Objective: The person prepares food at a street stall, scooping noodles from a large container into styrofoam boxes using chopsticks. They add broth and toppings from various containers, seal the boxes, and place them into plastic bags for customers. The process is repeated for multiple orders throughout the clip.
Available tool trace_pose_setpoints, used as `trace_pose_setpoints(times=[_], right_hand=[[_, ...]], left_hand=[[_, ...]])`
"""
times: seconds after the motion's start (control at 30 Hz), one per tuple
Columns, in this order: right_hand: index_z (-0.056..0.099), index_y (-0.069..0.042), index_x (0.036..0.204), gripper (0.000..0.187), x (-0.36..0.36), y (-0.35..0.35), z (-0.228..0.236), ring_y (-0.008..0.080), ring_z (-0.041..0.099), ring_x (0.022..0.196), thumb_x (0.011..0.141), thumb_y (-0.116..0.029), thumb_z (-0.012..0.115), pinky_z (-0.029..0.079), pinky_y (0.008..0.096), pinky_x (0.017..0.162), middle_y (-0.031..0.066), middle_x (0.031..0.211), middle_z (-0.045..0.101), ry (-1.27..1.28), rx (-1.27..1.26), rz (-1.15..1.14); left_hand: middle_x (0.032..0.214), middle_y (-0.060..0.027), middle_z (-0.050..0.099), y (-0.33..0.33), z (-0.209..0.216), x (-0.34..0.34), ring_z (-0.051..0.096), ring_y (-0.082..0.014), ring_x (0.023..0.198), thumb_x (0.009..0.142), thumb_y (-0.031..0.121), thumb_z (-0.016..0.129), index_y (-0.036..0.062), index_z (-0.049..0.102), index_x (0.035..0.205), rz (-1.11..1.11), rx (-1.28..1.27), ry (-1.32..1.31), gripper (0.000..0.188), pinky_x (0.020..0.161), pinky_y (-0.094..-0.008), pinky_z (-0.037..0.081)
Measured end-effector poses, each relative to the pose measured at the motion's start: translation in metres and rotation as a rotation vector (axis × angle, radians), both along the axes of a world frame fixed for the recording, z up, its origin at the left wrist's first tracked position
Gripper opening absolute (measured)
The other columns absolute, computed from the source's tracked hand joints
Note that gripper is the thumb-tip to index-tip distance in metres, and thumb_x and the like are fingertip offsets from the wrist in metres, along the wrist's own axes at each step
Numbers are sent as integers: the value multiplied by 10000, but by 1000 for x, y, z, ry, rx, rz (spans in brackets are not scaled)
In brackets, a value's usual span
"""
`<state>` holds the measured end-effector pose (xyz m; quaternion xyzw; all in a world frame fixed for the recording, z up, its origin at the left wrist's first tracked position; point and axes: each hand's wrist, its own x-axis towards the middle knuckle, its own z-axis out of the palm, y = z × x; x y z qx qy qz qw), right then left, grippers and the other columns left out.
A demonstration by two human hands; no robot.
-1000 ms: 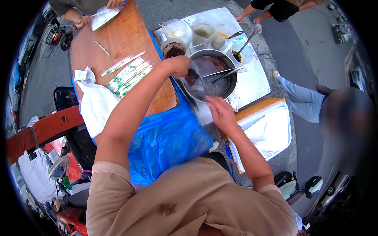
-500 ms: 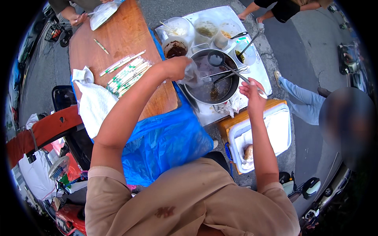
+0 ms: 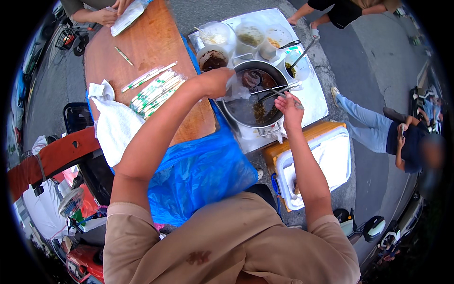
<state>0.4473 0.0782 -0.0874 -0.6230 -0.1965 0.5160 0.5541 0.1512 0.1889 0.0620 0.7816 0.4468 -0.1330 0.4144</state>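
My left hand [image 3: 219, 81] is closed on a clear plastic bag [image 3: 236, 90], held over the left side of a metal pot [image 3: 231, 115] of dark liquid. In my right hand [image 3: 289, 108], a long-handled ladle [image 3: 252, 80] is gripped by its handle. The ladle's bowl sits down in the liquid at the far side of the pot, close to the bag. A metal bar and a dark utensil lie across the pot's middle. Dark bits show in the near part of the liquid.
Tubs of sauce [image 3: 213, 60] and condiments stand behind the pot. To the left, a wooden table [image 3: 156, 23] carries wrapped chopsticks [image 3: 156, 92] and a white cloth [image 3: 116, 123]. A white-lined box [image 3: 326, 158] sits at right. Other people stand nearby; one holds a white container.
The ladle's bowl has gone from above the pot down into the liquid. My right hand has moved left, nearer the pot. My left hand and the bag stay nearly in place.
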Motion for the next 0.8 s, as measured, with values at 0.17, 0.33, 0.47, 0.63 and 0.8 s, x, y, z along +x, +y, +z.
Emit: trace_pose_setpoints(times=[0.17, 0.33, 0.47, 0.63, 0.8], right_hand=[[584, 68, 1247, 333, -1, -11, 65, 241, 737, 827, 1045, -195, 572, 623, 329, 723, 203, 993, 710, -38, 56, 54], [585, 81, 1246, 358, -4, -18, 126, 243, 737, 840, 1052, -220, 572, 619, 322, 739, 215, 1007, 712, -131, 125, 130], [593, 85, 1235, 352, -14, -29, 158, 241, 740, 825, 1050, -214, 581, 618, 320, 722, 217, 991, 717, -130, 124, 167], [608, 78, 1223, 343, -43, -44, 170, 236, 742, 799, 1048, -216, 590, 617, 320, 702, 211, 978, 724, -83, 89, 205], [642, 28, 1225, 253, -72, -58, 142, 252, 742, 868, 1024, -124, 619, 607, 335, 753, 188, 1010, 732, -58, 113, 291]], left_hand=[[1563, -236, 406, 10, -24, -1, 478, -366, 1395, 746, -12, 646, -15, 376, 1537, -71, 91, 55, 836, 1080, -374, 479], [1537, -236, 432, 14, -46, -3, 569, -340, 1300, 747, -9, 681, -32, 382, 1526, 6, 80, 24, 835, 964, -373, 556], [1503, -231, 460, 13, -37, 5, 675, -313, 1123, 763, -28, 685, -45, 386, 1517, 77, -28, -15, 812, 827, -358, 609], [1499, -221, 467, 15, -47, 7, 692, -300, 1069, 778, -45, 680, -48, 370, 1527, 138, -38, -64, 811, 779, -347, 617], [1517, -209, 459, 7, -36, 12, 683, -285, 1093, 785, -45, 682, -42, 371, 1530, 225, -3, -125, 807, 789, -340, 614]])
